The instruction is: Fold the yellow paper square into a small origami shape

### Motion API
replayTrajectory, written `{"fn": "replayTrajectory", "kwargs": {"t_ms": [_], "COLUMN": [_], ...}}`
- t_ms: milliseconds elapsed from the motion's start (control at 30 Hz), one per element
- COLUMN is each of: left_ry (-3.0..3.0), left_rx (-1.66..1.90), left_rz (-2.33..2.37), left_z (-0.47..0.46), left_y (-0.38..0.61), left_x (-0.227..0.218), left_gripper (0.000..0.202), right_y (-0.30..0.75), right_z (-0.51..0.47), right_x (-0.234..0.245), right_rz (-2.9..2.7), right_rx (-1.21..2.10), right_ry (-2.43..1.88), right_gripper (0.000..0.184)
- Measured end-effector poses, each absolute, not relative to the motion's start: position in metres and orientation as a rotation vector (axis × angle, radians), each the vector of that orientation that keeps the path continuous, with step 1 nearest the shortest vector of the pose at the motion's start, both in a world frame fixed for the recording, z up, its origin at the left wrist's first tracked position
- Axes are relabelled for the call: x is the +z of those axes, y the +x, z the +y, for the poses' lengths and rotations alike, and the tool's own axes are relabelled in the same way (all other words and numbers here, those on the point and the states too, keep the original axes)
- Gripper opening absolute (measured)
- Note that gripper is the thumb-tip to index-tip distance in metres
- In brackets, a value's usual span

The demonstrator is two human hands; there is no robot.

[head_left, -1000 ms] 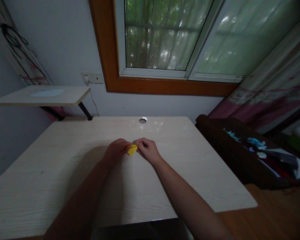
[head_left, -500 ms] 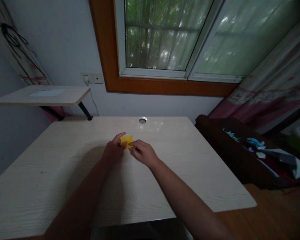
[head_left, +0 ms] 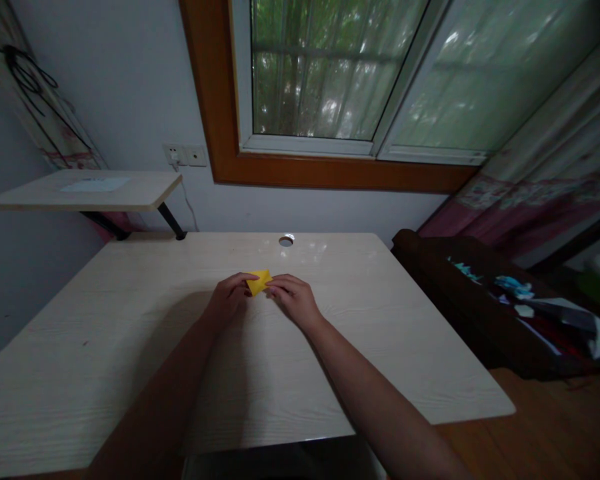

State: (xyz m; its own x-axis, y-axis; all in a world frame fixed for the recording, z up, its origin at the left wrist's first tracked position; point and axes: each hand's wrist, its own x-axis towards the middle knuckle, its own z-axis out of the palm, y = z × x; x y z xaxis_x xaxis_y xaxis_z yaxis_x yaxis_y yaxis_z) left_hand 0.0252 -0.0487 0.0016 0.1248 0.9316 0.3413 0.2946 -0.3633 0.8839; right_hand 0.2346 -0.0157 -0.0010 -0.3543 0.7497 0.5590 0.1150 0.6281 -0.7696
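**Hands meet on a small yellow paper**

Forearms reach forward from the lower edge and converge near the middle of the pale worktop (head_left: 130, 320). Left hand (head_left: 229, 301) and right hand (head_left: 293, 299) lie knuckles up, fingers curled, pinching the folded yellow paper (head_left: 259, 281) between their fingertips. It sits just above the worktop, short of the round cable hole (head_left: 286, 240).

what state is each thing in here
yellow paper, folded small, pinched between both hands over the desk
left hand, grip shut on the paper's left edge
right hand, grip shut on the paper's right edge
wall socket, a white plug in it
curtain, drawn aside to the right
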Motion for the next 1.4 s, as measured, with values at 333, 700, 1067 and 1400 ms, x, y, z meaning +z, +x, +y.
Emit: {"fn": "replayTrajectory", "kwargs": {"t_ms": [333, 700, 1067, 1400], "left_ry": [1.679, 1.598, 1.894, 2.207], "left_rx": [1.340, 1.232, 1.238, 1.248], "left_rz": [1.240, 1.282, 1.200, 1.116], "left_z": [-0.041, -0.047, -0.046, -0.045], "left_y": [0.026, 0.030, 0.031, 0.034], "left_x": [-0.009, 0.001, 0.001, 0.000], "left_gripper": [0.019, 0.027, 0.030, 0.024], "right_y": [0.234, 0.235, 0.235, 0.240], "right_z": [-0.012, -0.010, -0.007, -0.005], "right_x": [-0.003, -0.012, -0.010, -0.005], "right_rz": [-1.661, -1.552, -1.386, -1.390], "right_rx": [1.001, 1.265, 1.493, 1.572], "right_ry": [-0.738, -0.878, -0.720, -0.716], "right_gripper": [0.012, 0.023, 0.026, 0.025]}}
